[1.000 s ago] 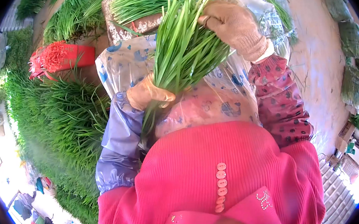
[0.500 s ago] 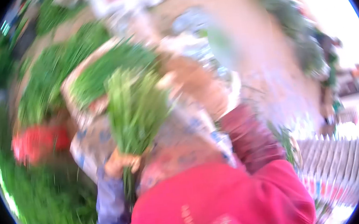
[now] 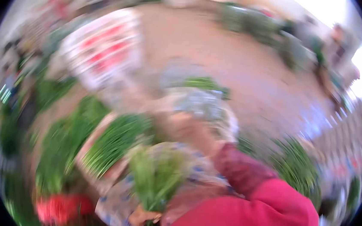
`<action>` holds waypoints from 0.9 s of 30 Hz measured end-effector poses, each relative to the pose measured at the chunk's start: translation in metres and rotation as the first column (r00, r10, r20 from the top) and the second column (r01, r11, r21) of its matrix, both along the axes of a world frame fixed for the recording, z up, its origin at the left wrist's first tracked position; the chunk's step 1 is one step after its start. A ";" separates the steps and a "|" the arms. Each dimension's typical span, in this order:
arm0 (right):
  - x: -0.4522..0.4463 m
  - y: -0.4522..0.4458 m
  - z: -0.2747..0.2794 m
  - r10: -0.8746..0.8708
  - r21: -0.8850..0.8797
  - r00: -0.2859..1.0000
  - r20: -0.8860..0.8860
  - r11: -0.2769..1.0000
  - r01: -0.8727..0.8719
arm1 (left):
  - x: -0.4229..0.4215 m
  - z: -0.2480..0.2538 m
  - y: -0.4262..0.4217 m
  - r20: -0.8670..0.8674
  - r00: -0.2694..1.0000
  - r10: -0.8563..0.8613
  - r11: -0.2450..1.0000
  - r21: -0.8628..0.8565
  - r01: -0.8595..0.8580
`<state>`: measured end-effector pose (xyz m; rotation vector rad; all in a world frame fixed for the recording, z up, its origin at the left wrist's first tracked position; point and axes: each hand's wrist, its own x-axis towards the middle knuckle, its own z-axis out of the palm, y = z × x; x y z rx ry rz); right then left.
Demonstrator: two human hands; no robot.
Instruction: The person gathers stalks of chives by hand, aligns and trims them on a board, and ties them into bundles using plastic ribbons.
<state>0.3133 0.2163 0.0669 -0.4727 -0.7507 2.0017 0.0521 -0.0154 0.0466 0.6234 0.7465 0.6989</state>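
My left hand [image 3: 142, 216] is closed around the lower end of a bunch of chives [image 3: 156, 179], whose long green blades fan out away from me over my patterned lap cloth [image 3: 118, 202]. Stretched forward past the bunch, my right hand [image 3: 191, 129] is smeared by motion, so its fingers and anything in them cannot be made out. It is near a clear plastic bag [image 3: 199, 102]. A pile of chives [image 3: 119, 144] lies on a pale support just ahead and left of the held bunch.
A red bag [image 3: 62, 209] sits at left among more loose greens [image 3: 59, 153]. Ahead stands a white sack with red print [image 3: 106, 46]. Green stalks [image 3: 295, 167] and a grey slatted structure [image 3: 344, 154] are at right. Bundled greens [image 3: 251, 25] line the far wall.
The view has tilted up, so the scene sits lower and more floor and the whole white sack show. My left hand still grips the bunch; my right arm reaches forward, blurred in both frames.
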 end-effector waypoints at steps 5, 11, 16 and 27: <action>0.021 0.000 0.055 0.084 0.107 0.756 0.649 0.974 -0.200 | 0.012 -0.014 0.002 0.123 0.990 -0.067 0.995 0.077 0.058; -0.014 0.011 0.036 0.224 0.160 0.361 0.905 0.607 -0.778 | 0.014 -0.038 0.000 0.086 0.995 -0.050 0.997 0.064 0.045; -0.036 -0.008 0.040 -0.094 0.462 0.458 0.884 0.313 -0.830 | 0.010 -0.052 -0.005 0.086 0.992 -0.095 0.993 0.083 0.087; -0.035 -0.026 0.018 0.065 0.175 0.318 0.946 0.722 -0.669 | 0.014 -0.044 -0.009 0.082 0.996 0.022 0.997 0.066 -0.028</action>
